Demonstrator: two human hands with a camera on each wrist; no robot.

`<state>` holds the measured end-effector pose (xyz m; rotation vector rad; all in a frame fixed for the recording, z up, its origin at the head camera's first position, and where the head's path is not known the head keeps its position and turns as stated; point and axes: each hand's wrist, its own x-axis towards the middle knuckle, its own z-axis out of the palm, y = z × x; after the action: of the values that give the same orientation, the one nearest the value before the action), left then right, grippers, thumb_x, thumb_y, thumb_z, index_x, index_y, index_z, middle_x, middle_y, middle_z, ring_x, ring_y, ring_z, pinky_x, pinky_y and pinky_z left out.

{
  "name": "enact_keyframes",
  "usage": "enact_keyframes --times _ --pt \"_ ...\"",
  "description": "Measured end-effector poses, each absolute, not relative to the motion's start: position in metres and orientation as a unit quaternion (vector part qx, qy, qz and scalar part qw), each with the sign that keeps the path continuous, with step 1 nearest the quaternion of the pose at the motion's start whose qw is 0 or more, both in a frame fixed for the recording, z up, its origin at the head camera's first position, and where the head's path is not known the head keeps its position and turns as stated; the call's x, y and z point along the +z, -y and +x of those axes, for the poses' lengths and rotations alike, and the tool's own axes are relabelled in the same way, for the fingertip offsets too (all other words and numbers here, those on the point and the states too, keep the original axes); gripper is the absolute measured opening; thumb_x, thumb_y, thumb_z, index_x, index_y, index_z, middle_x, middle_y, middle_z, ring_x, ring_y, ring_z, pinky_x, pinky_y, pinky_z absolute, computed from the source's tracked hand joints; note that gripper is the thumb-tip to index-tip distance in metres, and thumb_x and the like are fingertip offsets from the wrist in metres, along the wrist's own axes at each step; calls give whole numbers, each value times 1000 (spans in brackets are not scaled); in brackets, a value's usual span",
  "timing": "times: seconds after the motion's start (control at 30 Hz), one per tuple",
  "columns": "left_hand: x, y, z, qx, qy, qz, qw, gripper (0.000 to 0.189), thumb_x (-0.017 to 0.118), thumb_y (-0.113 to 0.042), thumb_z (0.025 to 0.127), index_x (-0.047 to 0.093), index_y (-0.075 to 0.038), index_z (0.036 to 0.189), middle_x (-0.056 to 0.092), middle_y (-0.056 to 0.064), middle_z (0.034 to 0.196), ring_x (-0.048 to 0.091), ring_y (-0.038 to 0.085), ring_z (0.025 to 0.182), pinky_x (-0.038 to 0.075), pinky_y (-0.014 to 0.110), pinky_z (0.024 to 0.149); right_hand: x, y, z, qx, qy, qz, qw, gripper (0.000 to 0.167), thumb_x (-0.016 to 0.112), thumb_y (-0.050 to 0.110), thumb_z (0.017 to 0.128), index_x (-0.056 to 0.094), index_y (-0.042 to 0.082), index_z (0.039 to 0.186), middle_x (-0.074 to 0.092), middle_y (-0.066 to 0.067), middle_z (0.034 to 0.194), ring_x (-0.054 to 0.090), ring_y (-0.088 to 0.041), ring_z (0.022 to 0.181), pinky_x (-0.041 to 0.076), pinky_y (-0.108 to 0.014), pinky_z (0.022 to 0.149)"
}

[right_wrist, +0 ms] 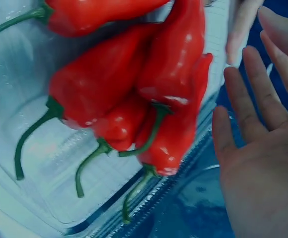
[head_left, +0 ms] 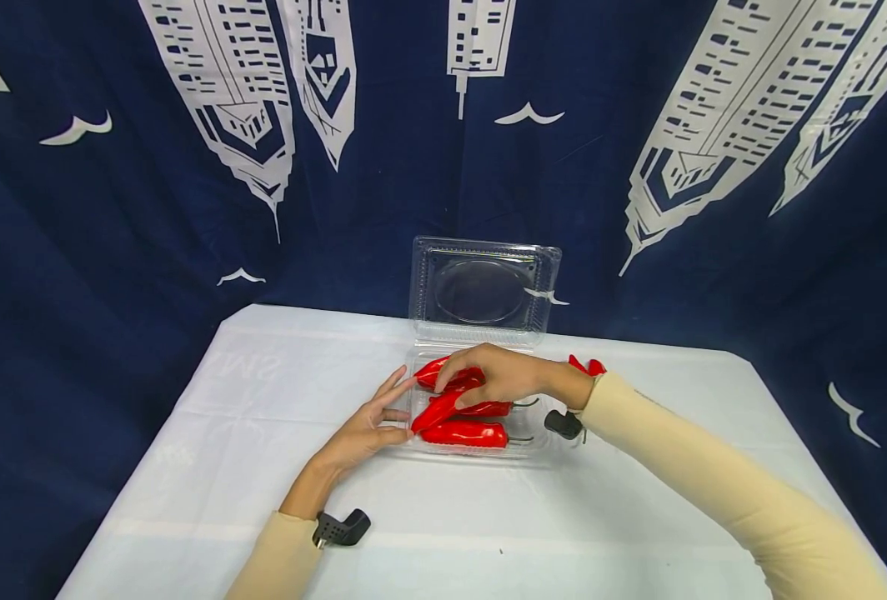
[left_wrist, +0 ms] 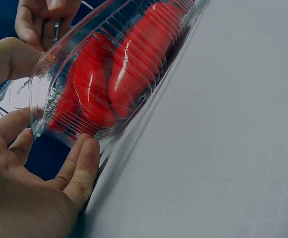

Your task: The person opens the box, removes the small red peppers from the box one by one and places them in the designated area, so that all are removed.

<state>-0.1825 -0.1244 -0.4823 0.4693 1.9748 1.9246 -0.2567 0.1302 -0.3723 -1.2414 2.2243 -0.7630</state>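
Note:
Several red peppers (right_wrist: pixel 104 74) with green stems lie in a clear plastic container (left_wrist: pixel 49 99), some stacked across others. In the head view my left hand (head_left: pixel 361 429) is at the container's left end, fingers spread. The left wrist view shows its thumb at the rim and its fingertips (left_wrist: pixel 88 148) against the ribbed side wall. Above the peppers is my right hand (head_left: pixel 499 372), thumb and fingertips close over the upper ones. In the right wrist view that hand (right_wrist: pixel 262 144) has spread fingers and holds no pepper; it appears beside the pile.
The container's hinged clear lid (head_left: pixel 481 287) stands raised at the back, against a navy curtain (head_left: pixel 383 167) with white building prints. More red pieces (head_left: pixel 588 365) show on the white table (head_left: pixel 248 467) behind the right wrist. Each wrist wears a black camera.

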Motion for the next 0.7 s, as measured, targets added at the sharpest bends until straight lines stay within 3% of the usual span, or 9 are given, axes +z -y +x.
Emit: enact_keyframes --times 0.7 --pt "-479 124 -179 675 -700 157 174 82 66 0 86 33 -21 158 5 -12 168 42 36 128 51 27 87 -396 -131 -251 -204 -851 -442 200 33 72 5 89 72 13 121 67 -2 128 56 -23 121 44 -45 107"
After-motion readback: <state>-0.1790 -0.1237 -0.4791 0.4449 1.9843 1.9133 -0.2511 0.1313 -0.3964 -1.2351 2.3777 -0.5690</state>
